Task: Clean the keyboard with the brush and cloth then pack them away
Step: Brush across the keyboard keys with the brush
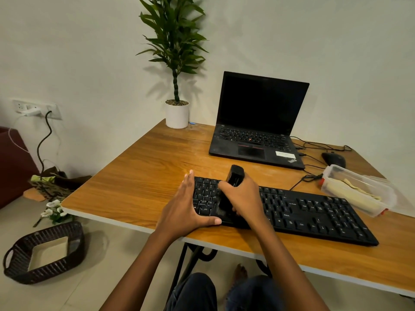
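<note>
A black keyboard lies across the near part of the wooden table. My right hand is shut on a black brush, its bristle end down on the keys at the keyboard's left part. My left hand rests flat against the keyboard's left end, fingers spread, thumb along the front edge. A pale yellow cloth lies inside a clear plastic container to the right of the keyboard.
An open black laptop stands behind the keyboard, with a black mouse and cables to its right. A potted plant sits at the table's far left corner. On the floor at left is a dark wicker basket.
</note>
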